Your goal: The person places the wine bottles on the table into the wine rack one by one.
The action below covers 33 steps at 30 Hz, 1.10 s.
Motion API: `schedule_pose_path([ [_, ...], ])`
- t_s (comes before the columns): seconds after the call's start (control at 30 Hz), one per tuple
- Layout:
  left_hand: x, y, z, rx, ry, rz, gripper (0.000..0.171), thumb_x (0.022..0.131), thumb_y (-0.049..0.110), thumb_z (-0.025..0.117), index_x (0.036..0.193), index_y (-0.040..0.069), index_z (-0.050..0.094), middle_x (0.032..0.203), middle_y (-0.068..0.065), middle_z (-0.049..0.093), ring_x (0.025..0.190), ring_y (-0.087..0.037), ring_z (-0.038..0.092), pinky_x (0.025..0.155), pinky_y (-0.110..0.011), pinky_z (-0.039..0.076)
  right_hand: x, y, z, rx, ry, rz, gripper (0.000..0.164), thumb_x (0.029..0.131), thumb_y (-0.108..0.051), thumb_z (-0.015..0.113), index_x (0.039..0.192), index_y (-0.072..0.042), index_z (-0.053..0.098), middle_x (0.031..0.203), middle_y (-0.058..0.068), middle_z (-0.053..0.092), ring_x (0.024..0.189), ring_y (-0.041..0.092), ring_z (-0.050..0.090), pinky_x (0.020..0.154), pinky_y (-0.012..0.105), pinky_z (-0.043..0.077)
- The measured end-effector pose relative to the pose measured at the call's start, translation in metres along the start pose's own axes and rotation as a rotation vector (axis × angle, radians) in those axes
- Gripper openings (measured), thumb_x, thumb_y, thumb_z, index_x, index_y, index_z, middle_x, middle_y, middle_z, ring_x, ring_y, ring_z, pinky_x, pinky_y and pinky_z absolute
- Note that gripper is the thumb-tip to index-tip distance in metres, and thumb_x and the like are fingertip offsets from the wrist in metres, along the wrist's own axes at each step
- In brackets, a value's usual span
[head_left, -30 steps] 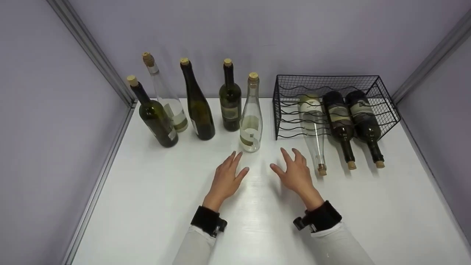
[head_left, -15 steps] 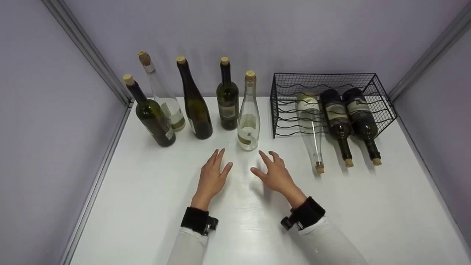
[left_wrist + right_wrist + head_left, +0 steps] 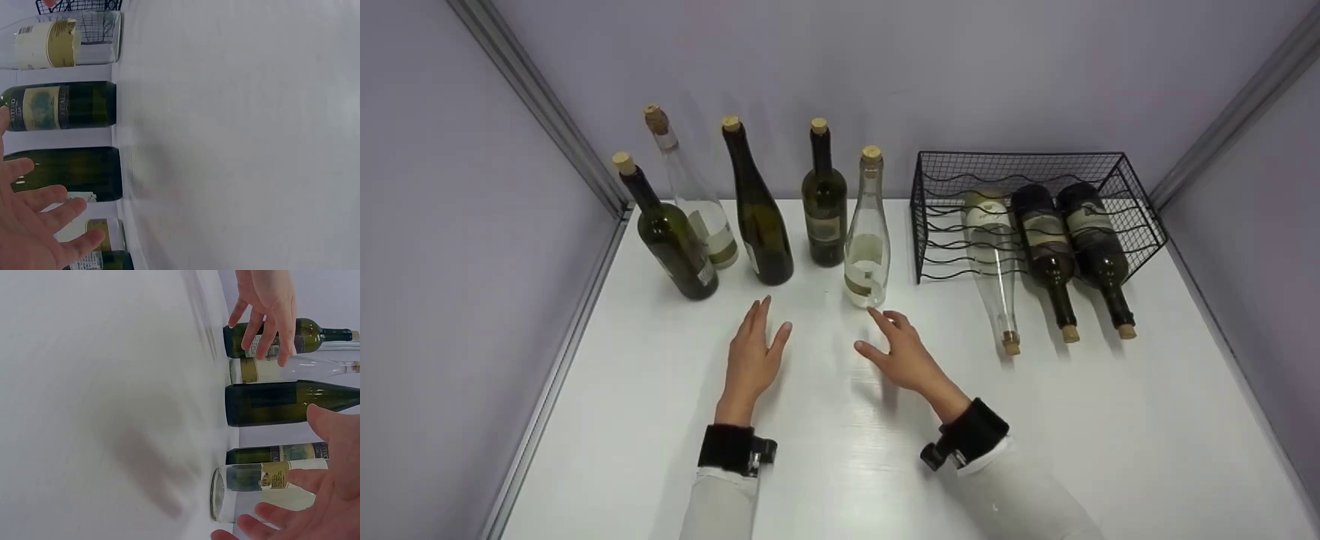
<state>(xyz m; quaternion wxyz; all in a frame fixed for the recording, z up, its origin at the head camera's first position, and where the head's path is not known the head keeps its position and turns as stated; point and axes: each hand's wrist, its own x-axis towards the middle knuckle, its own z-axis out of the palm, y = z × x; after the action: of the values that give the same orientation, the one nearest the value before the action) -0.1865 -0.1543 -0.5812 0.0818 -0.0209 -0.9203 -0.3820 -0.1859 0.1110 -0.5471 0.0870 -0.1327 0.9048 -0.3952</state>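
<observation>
White table (image 3: pixel 840 480) in front of you; black wire rack (image 3: pixel 1027 154) on it, at 1 to 2 o'clock from your right hand (image 3: pixel 906 364). Three bottles (image 3: pixel 1046 240) lie in the rack, long axes running away from you, bases toward 12, necks between 5 and 6 o'clock. The other five stand upright, long axes vertical, necks up. You have the dark slender bottle (image 3: pixel 765 232) at 12 o'clock from your left hand (image 3: pixel 750 360), the short dark bottle (image 3: pixel 826 214) at 1, the green bottle (image 3: pixel 671 244) and see-through bottle (image 3: pixel 716 232) at 11, green one in front. The clear bottle (image 3: pixel 866 255) is between 11 and 12 o'clock from your right hand. Both your hands are wide, fingers spread, holding nothing. Your left is near the dark slender bottle, apart from it; your right is just at the clear bottle's base, can't tell if touching. Corks (image 3: pixel 871 152) cap all eight.
</observation>
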Motion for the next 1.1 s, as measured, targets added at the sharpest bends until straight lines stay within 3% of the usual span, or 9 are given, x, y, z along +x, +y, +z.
schedule_pose_path([
  [0.27,0.005,-0.022,-0.022,-0.065,0.056,-0.109,0.073,0.102,0.052,0.043,0.157,0.009,0.022,0.157,-0.020,0.026,0.143,-0.036,0.026,0.113,-0.050,0.024,0.005,-0.006,0.006,0.034,-0.034,-0.063,0.069,0.097,-0.040,0.062,0.152,-0.008,0.036,0.146,0.026,0.036,0.133,0.038,0.039,0.105,0.052,0.037],
  [0.5,0.015,-0.038,-0.042,-0.159,0.186,-0.182,0.071,0.103,0.046,0.046,0.156,0.005,0.021,0.155,-0.022,0.026,0.143,-0.035,0.025,0.114,-0.048,0.023,0.008,-0.009,0.009,0.114,-0.079,-0.100,0.069,0.097,-0.039,0.062,0.152,-0.005,0.035,0.149,0.025,0.032,0.135,0.037,0.037,0.103,0.052,0.040],
  [0.7,0.030,-0.054,-0.059,-0.277,0.290,-0.269,0.066,0.102,0.031,0.052,0.152,-0.001,0.023,0.148,-0.029,0.031,0.137,-0.041,0.032,0.108,-0.052,0.031,0.014,-0.017,0.007,0.209,-0.151,-0.091,0.069,0.099,-0.041,0.058,0.154,-0.010,0.032,0.153,0.021,0.029,0.136,0.037,0.035,0.102,0.054,0.040],
  [0.87,0.040,-0.061,-0.067,-0.317,0.294,-0.330,0.070,0.102,0.030,0.053,0.154,-0.002,0.018,0.149,-0.030,0.029,0.137,-0.042,0.032,0.108,-0.050,0.034,0.018,-0.025,0.005,0.290,-0.202,-0.049,0.068,0.099,-0.042,0.057,0.155,-0.014,0.030,0.154,0.017,0.029,0.135,0.037,0.037,0.104,0.056,0.037],
  [1.1,0.056,-0.064,-0.077,-0.332,0.297,-0.351,0.079,0.099,0.032,0.057,0.156,0.001,0.012,0.152,-0.028,0.026,0.139,-0.041,0.031,0.110,-0.048,0.032,0.024,-0.029,0.005,0.338,-0.249,-0.045,0.067,0.100,-0.039,0.057,0.155,-0.012,0.029,0.153,0.021,0.030,0.135,0.038,0.038,0.107,0.057,0.032],
])
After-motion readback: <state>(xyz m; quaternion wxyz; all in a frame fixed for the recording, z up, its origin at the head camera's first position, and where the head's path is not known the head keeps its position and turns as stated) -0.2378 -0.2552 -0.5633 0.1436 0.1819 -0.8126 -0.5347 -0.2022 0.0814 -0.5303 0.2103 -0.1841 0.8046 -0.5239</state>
